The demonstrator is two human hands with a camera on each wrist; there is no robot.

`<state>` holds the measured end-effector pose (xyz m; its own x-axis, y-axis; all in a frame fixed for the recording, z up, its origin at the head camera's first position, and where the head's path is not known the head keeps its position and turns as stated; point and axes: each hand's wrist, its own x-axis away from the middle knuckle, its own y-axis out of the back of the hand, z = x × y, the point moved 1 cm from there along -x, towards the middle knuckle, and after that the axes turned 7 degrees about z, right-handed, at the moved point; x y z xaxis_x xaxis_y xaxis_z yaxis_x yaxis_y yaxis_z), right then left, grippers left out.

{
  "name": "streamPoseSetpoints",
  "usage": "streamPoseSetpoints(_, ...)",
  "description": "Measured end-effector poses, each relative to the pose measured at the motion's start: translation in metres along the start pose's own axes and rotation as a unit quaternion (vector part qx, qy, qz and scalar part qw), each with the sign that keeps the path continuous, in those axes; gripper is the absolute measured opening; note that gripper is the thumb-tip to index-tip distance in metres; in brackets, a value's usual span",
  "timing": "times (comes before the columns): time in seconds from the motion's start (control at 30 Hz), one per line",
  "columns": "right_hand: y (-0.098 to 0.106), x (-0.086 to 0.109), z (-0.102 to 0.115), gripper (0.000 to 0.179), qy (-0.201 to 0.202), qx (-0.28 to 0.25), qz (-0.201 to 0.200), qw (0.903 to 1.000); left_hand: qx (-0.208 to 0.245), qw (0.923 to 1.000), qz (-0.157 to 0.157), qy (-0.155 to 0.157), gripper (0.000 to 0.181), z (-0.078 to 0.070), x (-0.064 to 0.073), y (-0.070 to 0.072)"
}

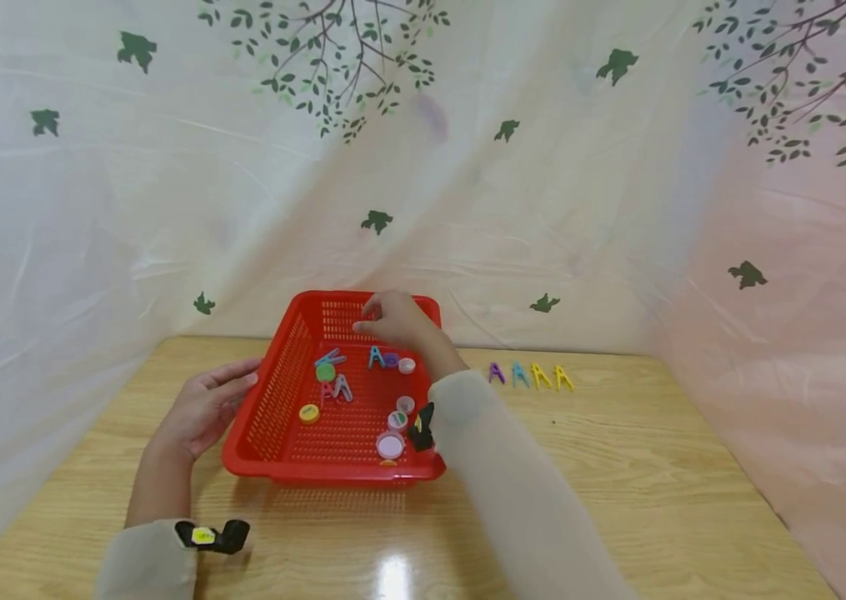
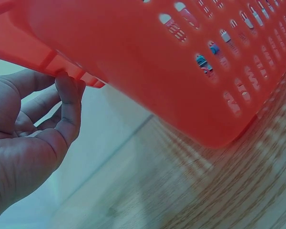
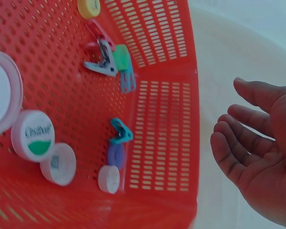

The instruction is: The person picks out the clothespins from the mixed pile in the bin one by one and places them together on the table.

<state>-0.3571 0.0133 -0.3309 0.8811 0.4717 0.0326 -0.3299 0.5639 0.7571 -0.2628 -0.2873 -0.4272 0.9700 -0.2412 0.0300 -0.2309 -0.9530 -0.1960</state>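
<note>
A red plastic basket (image 1: 332, 473) rests on the table, holding clothespins and round lids. My left hand (image 1: 193, 412) grips its left rim; in the left wrist view the fingertips (image 2: 69, 90) meet the rim's underside. My right hand (image 1: 396, 321) hovers over the basket's far end, fingers loosely bent around nothing. Inside lie a teal clothespin (image 1: 376, 357), a light blue one (image 1: 330, 357), a pink one (image 1: 326, 391) and a grey one (image 3: 104, 62). Among the lids are a green (image 1: 325, 372), a yellow (image 1: 308, 413), a purple (image 1: 390, 359) and a large pale one (image 1: 390, 445).
Right of the basket, a purple clothespin (image 1: 496, 372), a blue one (image 1: 519, 374) and two yellow clothespins (image 1: 540, 376) stand in a row on the wooden table (image 1: 618, 467). A curtain (image 1: 498, 267) with leaf prints hangs behind the table's back edge.
</note>
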Motion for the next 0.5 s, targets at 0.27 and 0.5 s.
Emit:
streamPoseSetpoints(0.27, -0.017, -0.004, -0.001, 0.039, -0.008, -0.014, 0.008, 0.9998, -0.001, 1.0, -0.004, 0.002, 0.047, 0.001, -0.001, -0.001)
streamPoseSetpoints(0.5, -0.028, -0.007, -0.003, 0.037, 0.001, -0.032, 0.021, 0.9993, -0.001, 1.0, -0.001, 0.007, 0.046, 0.001, -0.002, -0.001)
